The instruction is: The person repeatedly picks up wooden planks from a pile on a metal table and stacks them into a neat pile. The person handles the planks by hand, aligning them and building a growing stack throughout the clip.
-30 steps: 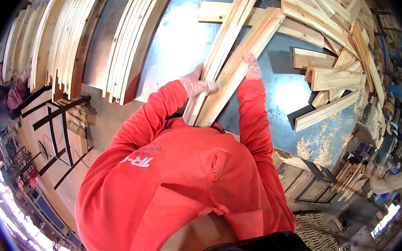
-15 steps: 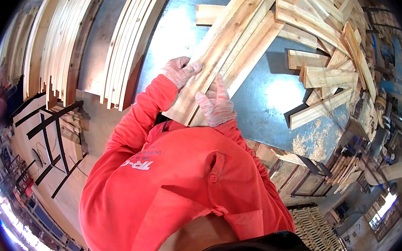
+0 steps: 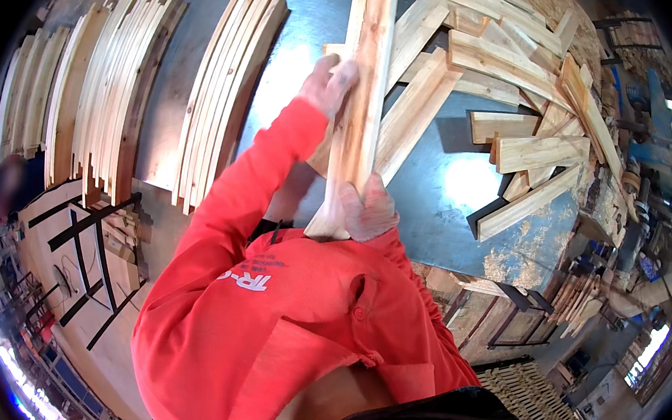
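A long, pale wooden board [image 3: 373, 53] with a knotty reddish grain is raised in front of me, its near end close to my chest. My left hand [image 3: 330, 89], in a light work glove, grips the board's left edge partway up. Near the lower end, my right hand [image 3: 371, 210], also gloved, clasps the board from the right with the thumb on its face. Beneath it, other boards lie slanting on the blue-grey metal table; one plank [image 3: 418, 109] shows just right of the held board.
Several long boards stand in a neat row [image 3: 227, 84] left of my arm, with more rows [image 3: 118, 93] farther left. A jumbled heap of short offcuts [image 3: 540, 150] covers the table's right side. Sawdust [image 3: 519, 255] lies by the right front edge. A black metal frame [image 3: 89, 237] stands at lower left.
The board has been lifted off the others and turned more upright, its far end swinging left. My left hand has moved up and right along it; my right hand now clasps its near end.
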A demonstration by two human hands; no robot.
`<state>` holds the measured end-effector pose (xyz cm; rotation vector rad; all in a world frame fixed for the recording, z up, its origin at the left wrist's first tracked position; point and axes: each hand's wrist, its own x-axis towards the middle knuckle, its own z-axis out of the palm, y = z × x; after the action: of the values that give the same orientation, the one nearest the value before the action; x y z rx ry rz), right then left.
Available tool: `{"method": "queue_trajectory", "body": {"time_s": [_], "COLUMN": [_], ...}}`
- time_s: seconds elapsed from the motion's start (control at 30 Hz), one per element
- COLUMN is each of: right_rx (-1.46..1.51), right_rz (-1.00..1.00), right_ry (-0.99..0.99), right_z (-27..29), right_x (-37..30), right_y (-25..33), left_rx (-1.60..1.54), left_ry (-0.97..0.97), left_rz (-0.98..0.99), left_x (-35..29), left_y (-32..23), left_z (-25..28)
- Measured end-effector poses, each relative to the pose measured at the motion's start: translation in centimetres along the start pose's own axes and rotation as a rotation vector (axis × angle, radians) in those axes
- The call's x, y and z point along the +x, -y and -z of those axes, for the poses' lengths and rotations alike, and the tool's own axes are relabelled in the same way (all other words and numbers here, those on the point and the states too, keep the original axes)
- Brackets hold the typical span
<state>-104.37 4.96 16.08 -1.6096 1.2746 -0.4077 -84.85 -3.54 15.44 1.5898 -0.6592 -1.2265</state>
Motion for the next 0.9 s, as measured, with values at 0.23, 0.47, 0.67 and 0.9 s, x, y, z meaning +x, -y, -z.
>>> {"method": "queue_trajectory", "body": {"time_s": [0.23,0.47,0.67,0.9], "right_rx": [-0.431,0.518,-0.019,0.197], "right_rz": [0.496,-0.274,-0.194,-0.214], "right_ry": [-0.566,-0.273,-0.283,-0.436], "right_z": [1.6,1.4,9.6,4.6], "right_x": [6.0,7.4,6.7,8.3], "right_y": [0.6,-12.7,-11.7,-12.3], "left_rx": [0.322,1.334,1.405,-0.237], "left_ry": [0.184,0.008,-0.037,0.171], "left_rz": [0.031,-0.031,0.092,-0.007], "left_x": [-1.5,-1.5,-0.6,-1.4], "left_y": [4.6,3.2,6.9,7.2], "left_z": [4.3,-3.4,-5.6,6.4]}}
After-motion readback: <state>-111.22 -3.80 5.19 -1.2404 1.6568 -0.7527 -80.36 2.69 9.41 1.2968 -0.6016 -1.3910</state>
